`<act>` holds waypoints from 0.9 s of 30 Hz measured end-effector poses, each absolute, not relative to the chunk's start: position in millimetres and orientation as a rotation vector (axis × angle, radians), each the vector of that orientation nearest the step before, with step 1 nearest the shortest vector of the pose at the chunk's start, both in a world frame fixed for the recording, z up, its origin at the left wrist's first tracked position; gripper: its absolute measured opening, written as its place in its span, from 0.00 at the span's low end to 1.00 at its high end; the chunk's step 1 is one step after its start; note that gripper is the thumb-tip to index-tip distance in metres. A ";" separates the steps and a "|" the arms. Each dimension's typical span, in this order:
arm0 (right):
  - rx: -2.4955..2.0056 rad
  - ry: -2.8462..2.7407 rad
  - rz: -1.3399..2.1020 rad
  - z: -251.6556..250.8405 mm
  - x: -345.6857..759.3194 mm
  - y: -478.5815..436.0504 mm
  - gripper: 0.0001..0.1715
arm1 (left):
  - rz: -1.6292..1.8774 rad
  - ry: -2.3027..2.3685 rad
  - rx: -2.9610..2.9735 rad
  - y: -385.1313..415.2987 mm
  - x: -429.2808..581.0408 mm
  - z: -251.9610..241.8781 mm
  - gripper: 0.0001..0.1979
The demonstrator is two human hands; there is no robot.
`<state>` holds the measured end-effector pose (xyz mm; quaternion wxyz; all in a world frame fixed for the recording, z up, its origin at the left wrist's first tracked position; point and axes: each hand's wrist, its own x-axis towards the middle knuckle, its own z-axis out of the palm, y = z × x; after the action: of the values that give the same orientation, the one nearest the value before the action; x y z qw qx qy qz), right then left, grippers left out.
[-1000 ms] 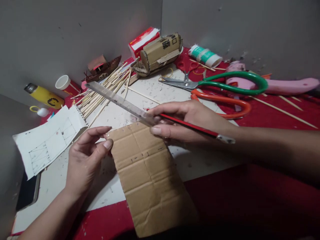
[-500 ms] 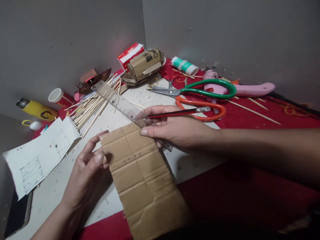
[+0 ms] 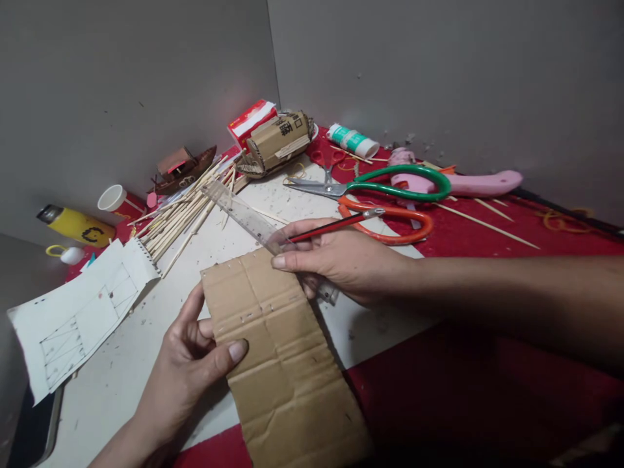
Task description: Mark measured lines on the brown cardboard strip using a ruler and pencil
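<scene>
A creased piece of brown cardboard (image 3: 277, 364), with short pen marks across its upper part, is held tilted over the table. My left hand (image 3: 190, 364) grips its left edge, thumb on top and fingers behind. My right hand (image 3: 341, 260) pinches the top right corner with thumb above. That same hand also holds a clear plastic ruler (image 3: 238, 211), which passes under the fingers, and a red and black pencil (image 3: 331, 227) lying across the knuckles, its metal end pointing right. The far side of the right fingers is partly hidden.
Behind lie wooden sticks (image 3: 182, 211), a cardboard model (image 3: 277, 143), green-and-orange-handled scissors (image 3: 336, 188) and a pink glue gun (image 3: 482, 184). On the left are a drawing sheet (image 3: 73, 318), a phone (image 3: 34, 426), a yellow bottle (image 3: 80, 226) and a paper cup (image 3: 121, 203).
My left thumb has moved from beside the edge onto the cardboard's face, and the left hand sits lower along it. The view has shifted slightly.
</scene>
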<state>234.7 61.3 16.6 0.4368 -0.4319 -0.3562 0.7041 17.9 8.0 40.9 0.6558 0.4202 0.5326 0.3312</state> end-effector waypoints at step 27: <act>-1.234 -1.713 0.831 17.7 252.8 69.2 0.20 | 0.604 1.554 1.542 26.3 -6.8 31.4 0.39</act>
<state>252.8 69.2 17.7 0.4226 -0.4930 -0.6841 0.3321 -6.8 26.3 31.4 0.4216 0.6158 0.6205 0.2410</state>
